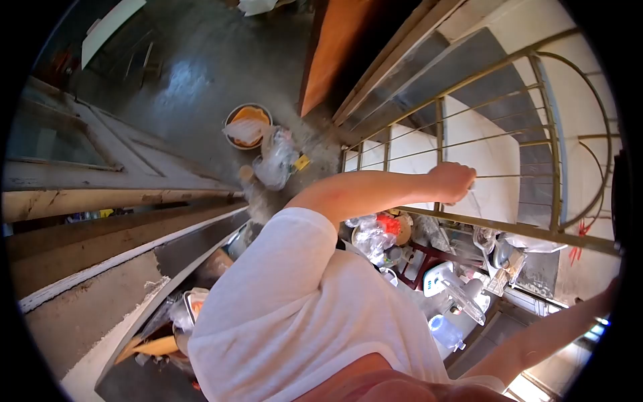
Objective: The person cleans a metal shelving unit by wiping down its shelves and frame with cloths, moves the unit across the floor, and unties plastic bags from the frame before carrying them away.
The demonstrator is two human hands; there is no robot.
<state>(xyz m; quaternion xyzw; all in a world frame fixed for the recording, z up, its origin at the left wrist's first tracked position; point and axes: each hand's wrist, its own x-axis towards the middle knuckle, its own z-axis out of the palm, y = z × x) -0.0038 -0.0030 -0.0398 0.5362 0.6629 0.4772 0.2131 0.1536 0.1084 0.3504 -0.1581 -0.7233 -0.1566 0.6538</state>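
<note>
My left hand [453, 182] is closed in a fist at the end of a bent arm, its white sleeve reaching to the elbow area. It overlaps a post of the brassy metal stair railing [439, 124]. Whether it touches the railing, or what sits inside the fingers, I cannot make out. My right arm [536, 345] stretches to the right edge of the head view. There the right hand [612, 289] is dark and cut off, with its fingers hidden.
Pale stair steps [479, 141] lie behind the railing. A white fan [462, 295], a blue-tinted water jug [445, 333] and plastic bags crowd below. A basin [248, 108] and a clear plastic bag [275, 159] stand on the grey floor by an orange-brown door [335, 53].
</note>
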